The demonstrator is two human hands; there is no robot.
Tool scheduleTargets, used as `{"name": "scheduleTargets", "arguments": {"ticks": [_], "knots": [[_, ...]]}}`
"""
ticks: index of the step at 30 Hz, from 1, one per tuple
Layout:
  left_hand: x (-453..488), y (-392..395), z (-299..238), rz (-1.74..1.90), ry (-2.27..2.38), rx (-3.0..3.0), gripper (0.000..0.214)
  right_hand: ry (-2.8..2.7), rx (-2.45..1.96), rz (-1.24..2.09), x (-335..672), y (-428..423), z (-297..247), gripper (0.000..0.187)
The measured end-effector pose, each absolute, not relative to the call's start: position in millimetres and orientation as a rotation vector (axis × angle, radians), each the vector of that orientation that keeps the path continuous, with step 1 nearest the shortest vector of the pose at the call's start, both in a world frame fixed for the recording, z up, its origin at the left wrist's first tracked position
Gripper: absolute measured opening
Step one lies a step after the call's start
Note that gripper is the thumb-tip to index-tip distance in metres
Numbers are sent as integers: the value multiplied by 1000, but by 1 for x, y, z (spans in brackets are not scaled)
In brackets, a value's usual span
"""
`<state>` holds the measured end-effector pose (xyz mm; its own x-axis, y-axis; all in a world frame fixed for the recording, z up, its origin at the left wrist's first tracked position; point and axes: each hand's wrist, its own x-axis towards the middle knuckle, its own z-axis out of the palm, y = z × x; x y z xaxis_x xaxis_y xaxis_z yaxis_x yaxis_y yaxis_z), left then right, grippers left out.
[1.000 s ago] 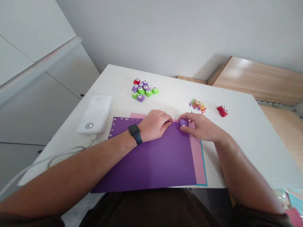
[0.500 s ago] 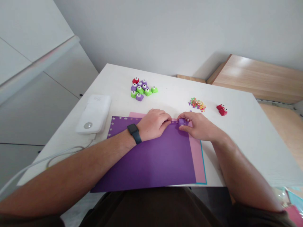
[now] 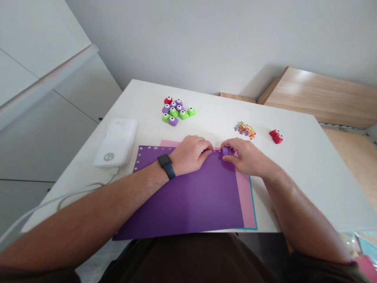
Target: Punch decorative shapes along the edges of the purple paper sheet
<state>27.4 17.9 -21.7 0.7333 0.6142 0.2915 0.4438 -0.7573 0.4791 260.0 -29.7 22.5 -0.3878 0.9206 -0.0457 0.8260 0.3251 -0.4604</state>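
One purple punch [image 3: 226,151], gripped by the right hand [image 3: 246,155], seems newly pressed, its button now hidden; the left hand [image 3: 193,153] pinches purple paper [image 3: 194,200].

The place looks like an ordinary room in a home. White flat-fronted cabinets [image 3: 35,133] with small dark knobs [image 3: 100,119], a plain pale-grey wall [image 3: 206,47] and light wood-grain furniture [image 3: 324,88] surround a white rectangular table [image 3: 312,165], which bears a large purple paper sheet [image 3: 194,200] and small colourful plastic craft punches [image 3: 173,112].
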Motion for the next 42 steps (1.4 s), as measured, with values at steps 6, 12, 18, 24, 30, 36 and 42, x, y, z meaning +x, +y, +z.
{"name": "scheduleTargets", "arguments": {"ticks": [6, 12, 18, 24, 30, 36, 42], "knots": [[28, 18, -23, 623, 822, 2565, 21, -2401, -1556, 551, 260, -30, 19, 22], [28, 18, -23, 611, 828, 2577, 21, -2416, -1561, 512, 260, -31, 18, 23], [28, 19, -23, 615, 831, 2574, 20, -2433, -1538, 481, 260, -31, 17, 23], [28, 19, -24, 619, 825, 2580, 21, -2410, -1522, 488, 260, -30, 16, 23], [28, 19, -23, 627, 830, 2576, 20, -2398, -1503, 508, 261, -30, 18, 22], [27, 19, -24, 620, 835, 2575, 21, -2412, -1452, 520, 262, -30, 18, 25], [27, 18, -23, 611, 832, 2575, 21, -2387, -1502, 573, 262, -31, 20, 28]]}}
